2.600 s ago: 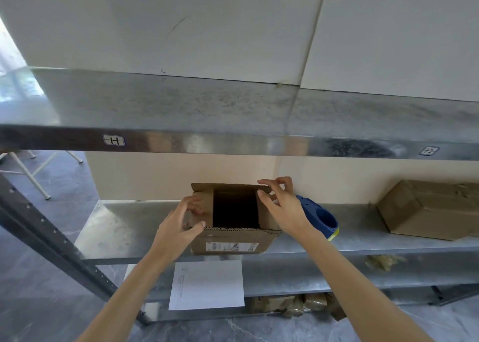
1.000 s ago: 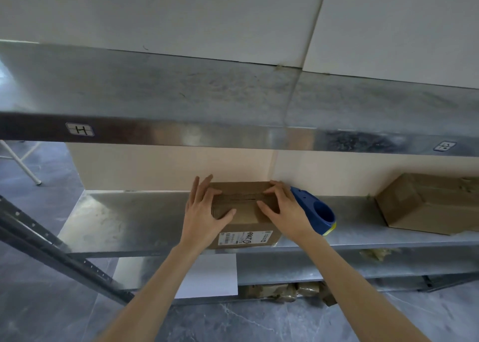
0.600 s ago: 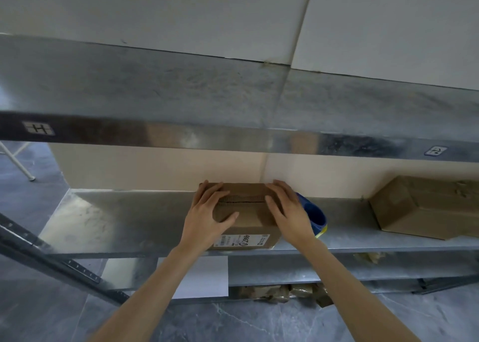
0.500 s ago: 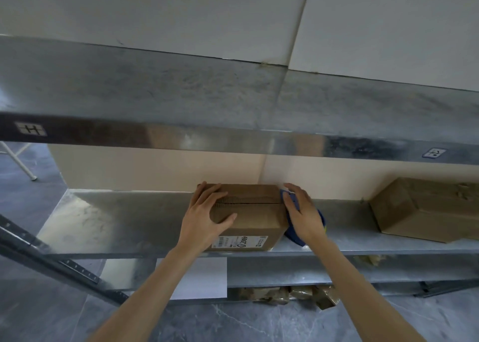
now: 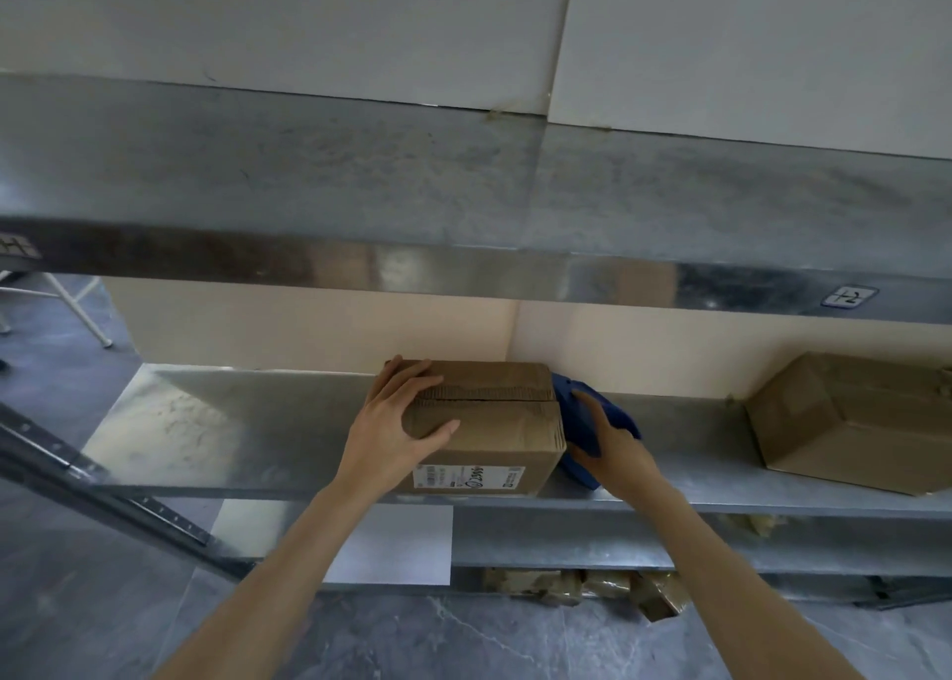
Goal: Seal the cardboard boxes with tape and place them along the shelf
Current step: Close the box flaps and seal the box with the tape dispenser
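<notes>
The cardboard box stood on the middle shelf, near its front edge. Its flaps were folded down, but no tape was visible over the seam. The left hand lay on the box's top left corner w/ fingers spread and straight, thumb on the near flap, pressing down. The right hand was just beside the box on its right side, fingers and thumb curled round the blue tape dispenser.

Risks, as I judge them:
- **Flaps:** the left hand covered only the left part. The right ends of the flaps could spring up when the dispenser comes over, and the tape would go on crooked or w/ wrinkles.
- **Edge:** the box sat close to the shelf edge, so a hard pull of tape toward the person could slide it off.
- **Headroom:** the upper shelf hung low above, i.e. there was little room to lift the dispenser, and it could knock there.
- **Tape end:** the free end was not visible, so perhaps it was stuck back on the roll.

Another box lay well apart at the right, so no problem there.
</notes>
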`<state>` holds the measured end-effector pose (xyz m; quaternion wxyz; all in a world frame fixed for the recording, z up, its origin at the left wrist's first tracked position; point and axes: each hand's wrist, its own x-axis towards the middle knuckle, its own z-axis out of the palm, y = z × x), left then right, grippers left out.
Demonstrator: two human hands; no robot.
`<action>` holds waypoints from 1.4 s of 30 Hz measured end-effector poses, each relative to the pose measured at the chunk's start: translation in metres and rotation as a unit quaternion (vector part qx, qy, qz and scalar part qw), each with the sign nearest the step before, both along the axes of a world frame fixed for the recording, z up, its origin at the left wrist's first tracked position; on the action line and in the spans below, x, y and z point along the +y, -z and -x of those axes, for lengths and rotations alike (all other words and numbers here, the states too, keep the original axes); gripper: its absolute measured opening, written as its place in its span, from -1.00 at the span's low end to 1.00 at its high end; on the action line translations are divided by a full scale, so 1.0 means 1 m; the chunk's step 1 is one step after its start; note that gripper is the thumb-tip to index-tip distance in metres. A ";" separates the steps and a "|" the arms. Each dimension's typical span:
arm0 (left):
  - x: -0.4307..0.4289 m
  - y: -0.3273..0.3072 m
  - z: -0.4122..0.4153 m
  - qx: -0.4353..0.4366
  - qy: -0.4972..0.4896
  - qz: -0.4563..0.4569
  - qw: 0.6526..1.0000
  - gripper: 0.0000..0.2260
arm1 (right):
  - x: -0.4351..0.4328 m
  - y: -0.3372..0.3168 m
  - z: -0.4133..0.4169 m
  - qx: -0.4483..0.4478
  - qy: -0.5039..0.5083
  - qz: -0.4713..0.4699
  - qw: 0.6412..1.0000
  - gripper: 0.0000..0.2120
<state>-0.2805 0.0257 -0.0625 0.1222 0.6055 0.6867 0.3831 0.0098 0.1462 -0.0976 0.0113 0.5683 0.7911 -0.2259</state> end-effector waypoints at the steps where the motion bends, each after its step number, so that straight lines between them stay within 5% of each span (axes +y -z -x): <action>1: 0.000 -0.002 0.000 0.001 0.001 0.011 1.000 -0.52 | 0.002 0.001 0.000 -0.001 -0.005 0.003 1.000 -0.24; 17: -0.008 -0.010 0.013 -0.028 0.024 0.030 0.999 -0.43 | 0.014 -0.027 -0.019 0.107 -0.024 0.036 0.993 -0.11; 24: -0.011 -0.005 0.010 -0.099 -0.026 0.024 0.994 -0.49 | 0.004 -0.059 -0.028 0.173 -0.014 -0.046 0.984 -0.26; 29: -0.009 -0.006 0.013 -0.123 -0.013 0.028 0.992 -0.57 | -0.011 -0.091 -0.017 0.173 -0.073 -0.107 0.976 -0.53; 34: -0.010 -0.004 0.012 -0.149 -0.021 0.029 0.988 -0.54 | -0.030 -0.128 0.027 0.178 -0.151 -0.134 0.963 -0.51; 42: -0.015 -0.003 0.011 -0.250 -0.020 0.030 0.968 -0.40 | -0.054 -0.144 0.118 0.086 -0.256 -0.027 0.962 -0.45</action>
